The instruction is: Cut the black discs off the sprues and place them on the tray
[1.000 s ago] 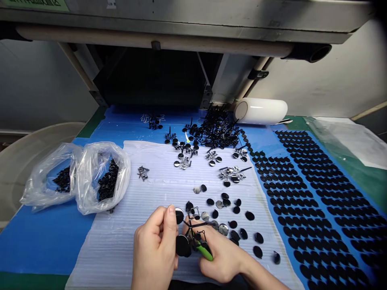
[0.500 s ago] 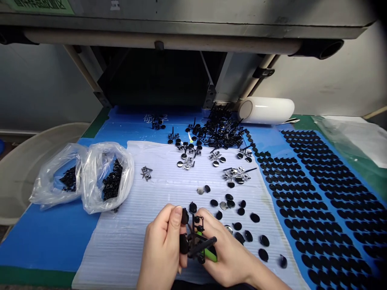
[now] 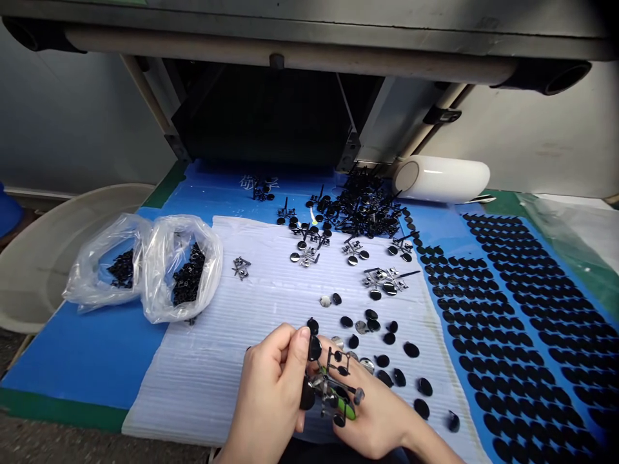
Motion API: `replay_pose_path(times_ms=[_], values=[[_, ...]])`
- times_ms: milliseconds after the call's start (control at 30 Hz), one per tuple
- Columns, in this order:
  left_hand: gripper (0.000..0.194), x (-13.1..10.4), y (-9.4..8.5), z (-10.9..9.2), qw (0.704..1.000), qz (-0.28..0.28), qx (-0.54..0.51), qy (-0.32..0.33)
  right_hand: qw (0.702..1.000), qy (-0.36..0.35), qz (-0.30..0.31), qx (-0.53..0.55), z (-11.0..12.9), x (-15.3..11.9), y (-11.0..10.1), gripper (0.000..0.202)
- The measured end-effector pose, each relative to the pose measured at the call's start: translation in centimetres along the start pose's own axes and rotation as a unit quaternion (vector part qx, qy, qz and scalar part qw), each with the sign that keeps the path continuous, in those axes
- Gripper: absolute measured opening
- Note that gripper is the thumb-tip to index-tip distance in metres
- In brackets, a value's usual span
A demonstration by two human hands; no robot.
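My left hand (image 3: 273,380) is closed on a black plastic sprue (image 3: 329,380), with thumb and fingers pinching near its round black discs. Close beside it on the right, my right hand (image 3: 372,399) is wrapped round a green-handled tool (image 3: 346,407), whose tip is hidden behind the sprue. Loose black discs (image 3: 411,349) lie on the white ribbed sheet (image 3: 203,380) to the right of my hands. Further back are several more sprues (image 3: 387,281) and a dense pile of them (image 3: 370,203).
Two clear plastic bags (image 3: 213,270) with small black parts stand at the left, beside a large round tub (image 3: 29,283). Rows of black discs (image 3: 522,322) cover the right side. A white cylinder (image 3: 449,180) lies at the back, below a metal frame (image 3: 300,55).
The view has shifted slightly. The sprue between my hands has turned, so its branches now point more upward and to the right. Both hands keep their hold.
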State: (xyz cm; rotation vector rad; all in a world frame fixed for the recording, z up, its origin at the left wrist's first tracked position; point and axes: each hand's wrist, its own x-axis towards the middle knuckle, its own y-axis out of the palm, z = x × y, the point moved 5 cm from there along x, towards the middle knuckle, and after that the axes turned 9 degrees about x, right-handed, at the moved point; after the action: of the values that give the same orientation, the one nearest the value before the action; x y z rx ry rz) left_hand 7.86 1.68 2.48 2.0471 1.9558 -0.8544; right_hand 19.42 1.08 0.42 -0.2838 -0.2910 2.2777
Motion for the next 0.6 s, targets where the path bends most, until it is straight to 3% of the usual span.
replay_pose_path(times_ms=[433, 600], values=[[0.037, -0.3, -0.06, 0.49, 0.999, 0.018, -0.022, -0.025, 0.996, -0.06, 0.028, -0.062, 0.17, 0.59, 0.43, 0.022], [0.039, -0.02, -0.73, 0.86, 0.997, -0.023, -0.072, -0.026, 0.993, -0.058, 0.027, -0.104, -0.04, 0.87, 0.87, 0.017]])
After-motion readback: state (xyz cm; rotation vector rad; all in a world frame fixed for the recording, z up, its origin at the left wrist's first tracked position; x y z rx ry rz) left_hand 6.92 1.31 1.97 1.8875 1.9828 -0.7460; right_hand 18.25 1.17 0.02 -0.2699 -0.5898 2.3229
